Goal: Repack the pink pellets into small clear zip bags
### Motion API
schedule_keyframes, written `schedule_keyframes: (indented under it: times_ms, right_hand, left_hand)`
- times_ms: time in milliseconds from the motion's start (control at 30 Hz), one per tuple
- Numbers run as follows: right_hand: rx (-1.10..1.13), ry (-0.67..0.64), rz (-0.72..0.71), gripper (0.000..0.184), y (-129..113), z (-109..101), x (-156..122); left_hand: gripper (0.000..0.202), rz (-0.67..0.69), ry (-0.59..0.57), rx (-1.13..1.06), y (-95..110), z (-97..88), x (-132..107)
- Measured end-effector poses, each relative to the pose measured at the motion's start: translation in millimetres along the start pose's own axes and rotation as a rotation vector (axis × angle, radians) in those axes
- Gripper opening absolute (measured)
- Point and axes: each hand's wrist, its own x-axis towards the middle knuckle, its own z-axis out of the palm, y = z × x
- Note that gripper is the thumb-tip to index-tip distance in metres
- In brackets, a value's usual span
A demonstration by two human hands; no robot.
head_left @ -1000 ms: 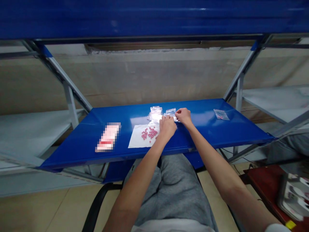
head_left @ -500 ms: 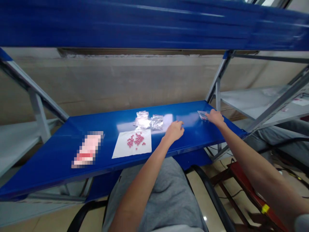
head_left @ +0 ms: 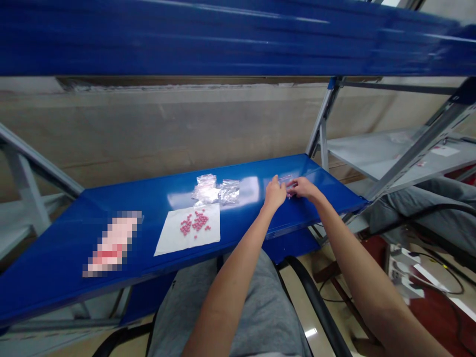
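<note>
Near the right-hand part of a blue tabletop (head_left: 245, 220), two bare hands meet at a small clear plastic bag (head_left: 286, 178). It lies between them, its lower part hidden by fingers, with a hint of red showing there. The left hand (head_left: 275, 194) is partly curled, its fingertips at the bag's left side; whether it pinches the plastic, I cannot tell. The right hand (head_left: 304, 188) is half open, palm down, fingers bent and reaching over the bag's right side; its grip is also unclear.

Well to the left of the hands, a white sheet (head_left: 210, 236) lies flat near the front edge, bearing small pink beads (head_left: 200, 220) in two loose clusters with a few strays. Just behind it sits an overlapping pile of clear bags (head_left: 206, 189), with another crumpled clear bag (head_left: 229, 191) right beside the pile. Farther left lies a pixelated pink-and-white item (head_left: 113, 243). Grey trousers (head_left: 238, 307) show below the table.
</note>
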Motion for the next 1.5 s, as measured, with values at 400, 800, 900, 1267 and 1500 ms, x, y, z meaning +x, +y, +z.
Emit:
schedule_keyframes:
  times_ms: [400,800,900,1267,1500]
  right_hand:
    - [0.321,-0.324,-0.271,0.036,-57,79,-98]
    - [0.285,-0.218,-0.499,0.021,-89,199,-165]
    - [0.244,-0.113,-0.500,0.021,-94,206,-170]
    - [0.041,0.195,-0.634,0.041,-111,187,-193]
    - [0.052,0.072,-0.585,0.027,-135,164,-222]
  left_hand:
    - [0.011,-0.010,0.175,-0.278,-51,-133.3,-108]
    - [0.025,-0.159,0.343,-0.279,-94,-233.7,-215]
    - [0.019,-0.174,0.355,-0.180,-104,-244.4,-219]
    - [0.024,-0.143,0.440,-0.385,-86,-231.2,-215]
    - [0.023,-0.026,0.455,-0.501,-67,-210.8,-209]
